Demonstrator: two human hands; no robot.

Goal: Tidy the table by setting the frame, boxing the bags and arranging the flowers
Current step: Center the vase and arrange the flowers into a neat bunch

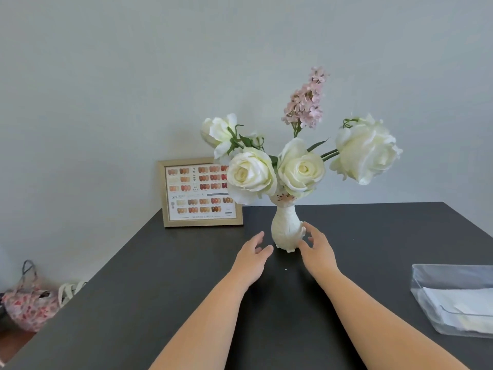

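A white cat-shaped vase [286,228] stands upright on the dark table [160,303], holding several white roses [301,166] and a pink flower spike [306,100]. My left hand [252,253] hovers just left of the vase base, fingers apart, a small gap from it. My right hand [316,248] is at the vase's right side with its fingertips at or very near the base, holding nothing. A wooden picture frame [200,192] with a nail-colour chart stands upright at the back against the wall. A clear plastic box [453,297] with white bags inside sits at the right edge.
A pink floral bag [29,303] and a white strap [69,289] lie on the floor beyond the table's left edge. The grey wall [106,89] runs right behind the frame.
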